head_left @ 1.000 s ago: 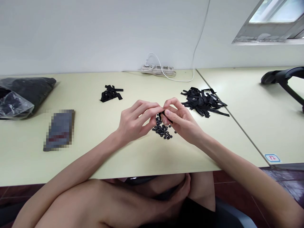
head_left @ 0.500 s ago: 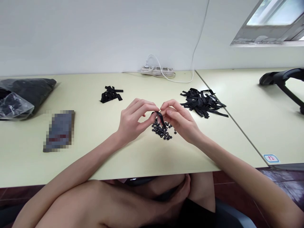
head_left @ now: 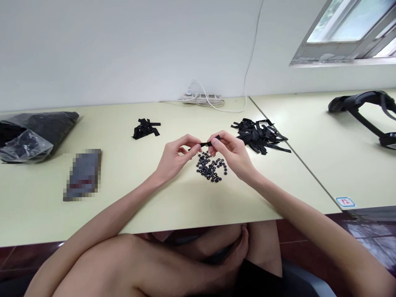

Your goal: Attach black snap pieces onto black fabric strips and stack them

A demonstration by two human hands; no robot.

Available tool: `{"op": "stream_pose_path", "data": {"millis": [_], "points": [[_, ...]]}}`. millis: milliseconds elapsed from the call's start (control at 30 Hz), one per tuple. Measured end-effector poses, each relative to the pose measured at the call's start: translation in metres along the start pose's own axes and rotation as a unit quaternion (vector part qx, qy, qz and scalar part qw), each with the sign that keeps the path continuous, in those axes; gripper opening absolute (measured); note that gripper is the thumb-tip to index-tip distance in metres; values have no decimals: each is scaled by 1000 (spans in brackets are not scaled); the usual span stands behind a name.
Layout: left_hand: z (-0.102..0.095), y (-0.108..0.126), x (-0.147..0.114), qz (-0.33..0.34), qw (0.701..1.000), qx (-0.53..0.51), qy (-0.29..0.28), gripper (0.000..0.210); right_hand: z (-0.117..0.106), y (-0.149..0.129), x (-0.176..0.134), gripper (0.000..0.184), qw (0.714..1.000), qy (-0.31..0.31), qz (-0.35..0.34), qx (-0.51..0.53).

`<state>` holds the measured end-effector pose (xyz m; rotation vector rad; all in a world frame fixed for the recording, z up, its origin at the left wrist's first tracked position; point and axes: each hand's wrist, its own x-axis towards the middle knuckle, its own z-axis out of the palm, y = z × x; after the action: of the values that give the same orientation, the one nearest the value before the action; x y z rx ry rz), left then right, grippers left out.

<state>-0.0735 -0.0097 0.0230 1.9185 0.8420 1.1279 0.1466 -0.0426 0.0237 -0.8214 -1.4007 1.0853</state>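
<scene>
Between my two hands a short black fabric strip (head_left: 205, 144) is stretched nearly level above the table. My left hand (head_left: 177, 157) pinches its left end between thumb and fingers. My right hand (head_left: 232, 153) grips the other end, and a bit of the strip sticks up past the thumb. A small round spot shows on the strip's middle; I cannot tell what it is. Just below lies a scatter of small dark round pieces with centre holes (head_left: 210, 170), like snap buttons or washers.
Black strips lie in a small pile (head_left: 145, 128) at back left and a larger pile (head_left: 259, 135) at right. A plastic bag (head_left: 58, 132), a blurred flat object (head_left: 83, 175), a power strip (head_left: 202, 99) and a black curved frame (head_left: 361, 111) also sit on the tables.
The strip, which hung bent down from my fingers, is now pulled straight between both hands. My right hand has taken hold of its other end. The view has shifted slightly.
</scene>
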Motion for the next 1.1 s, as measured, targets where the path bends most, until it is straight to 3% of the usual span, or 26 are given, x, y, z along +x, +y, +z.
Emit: {"op": "stream_pose_path", "data": {"millis": [133, 267, 433, 667, 767, 967, 1100], "points": [[0, -3, 3, -62, 996, -67, 7, 33, -2, 5, 2, 46, 999, -34, 3, 11], [-2, -3, 4, -79, 994, -76, 6, 36, -1, 9, 0, 30, 998, -21, -22, -60], [-2, -2, 2, -95, 992, -80, -30, 37, 1, 11, 0, 28, 986, -15, -57, -157], [-1, -1, 3, -115, 985, -98, -80, 51, 0, 11, 2, 28, 991, 22, -12, -129], [0, 0, 2, -125, 982, -104, -101, 46, 0, 12, 2, 30, 990, 49, -9, -131], [-2, -2, 2, -110, 986, -87, -93, 36, 0, 12, 1, 29, 989, 21, 9, -145], [-2, -4, 4, -112, 985, -94, -92, 39, -1, 13, 3, 32, 995, 33, 18, -94]]}}
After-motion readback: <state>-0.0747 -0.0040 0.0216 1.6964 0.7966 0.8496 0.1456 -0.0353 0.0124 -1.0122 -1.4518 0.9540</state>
